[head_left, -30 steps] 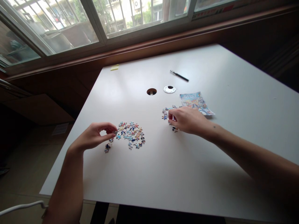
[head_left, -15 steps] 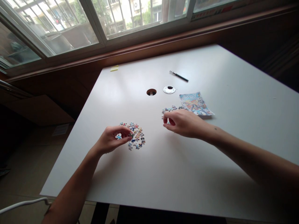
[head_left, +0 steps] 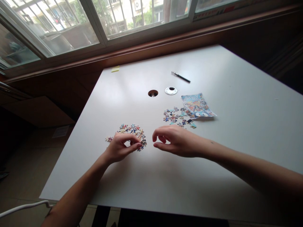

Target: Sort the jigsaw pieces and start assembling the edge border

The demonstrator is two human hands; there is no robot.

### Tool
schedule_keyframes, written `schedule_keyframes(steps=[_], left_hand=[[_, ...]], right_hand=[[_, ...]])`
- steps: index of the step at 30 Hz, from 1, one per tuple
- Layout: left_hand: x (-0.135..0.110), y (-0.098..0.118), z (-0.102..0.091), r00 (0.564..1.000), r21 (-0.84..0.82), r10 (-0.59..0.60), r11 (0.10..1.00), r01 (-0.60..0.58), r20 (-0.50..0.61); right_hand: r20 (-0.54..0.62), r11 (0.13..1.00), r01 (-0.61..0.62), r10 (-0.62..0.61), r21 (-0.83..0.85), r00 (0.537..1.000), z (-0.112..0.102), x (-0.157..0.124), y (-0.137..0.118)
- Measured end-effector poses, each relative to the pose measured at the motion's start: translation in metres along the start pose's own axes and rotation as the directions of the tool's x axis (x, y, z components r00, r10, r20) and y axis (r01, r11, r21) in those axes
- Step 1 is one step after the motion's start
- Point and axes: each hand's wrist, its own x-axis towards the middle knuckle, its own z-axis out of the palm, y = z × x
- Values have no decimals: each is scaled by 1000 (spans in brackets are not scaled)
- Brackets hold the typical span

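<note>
My left hand [head_left: 123, 146] is over the near side of a loose pile of jigsaw puzzle pieces [head_left: 132, 128]. Its thumb and index finger pinch together on a puzzle piece [head_left: 144, 143], which is small and hard to separate from the pile behind. To the right, my right hand [head_left: 174, 141] hovers above the white table with its fingers curled and a gap between thumb and index finger; nothing shows in it. Beyond the right hand lies a second group of puzzle pieces [head_left: 172, 116], partly covered by that hand along its near side.
A printed picture sheet [head_left: 198, 105] touches the right-hand pieces. Farther back on the white table [head_left: 132, 179] are a black pen [head_left: 181, 77], a round metal cap [head_left: 170, 90], a cable hole [head_left: 152, 93] and a yellow sticky note [head_left: 115, 69]. A window borders the far side.
My right hand has moved left and nearer to me, uncovering more of the right-hand pieces. My left hand has shifted right and slightly nearer, to the pile's right edge.
</note>
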Motion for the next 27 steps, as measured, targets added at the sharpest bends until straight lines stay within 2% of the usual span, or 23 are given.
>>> schedule_keyframes(steps=[5, 10, 15, 27], left_hand=[[0, 5, 7, 997, 42, 57, 997, -59, 60], [-1, 5, 12, 992, 100, 122, 987, -125, 32], [0, 9, 15, 986, 117, 167, 979, -167, 11], [-1, 9, 14, 986, 99, 165, 982, -164, -7]], right_hand=[[-11, 994, 40, -39, 100, 999, 12, -1, -6], [-59, 981, 99, -90, 168, 994, 19, -1, -6], [-98, 983, 132, -120, 127, 988, 21, -1, -5], [-112, 994, 103, -98, 47, 989, 21, -2, -5]])
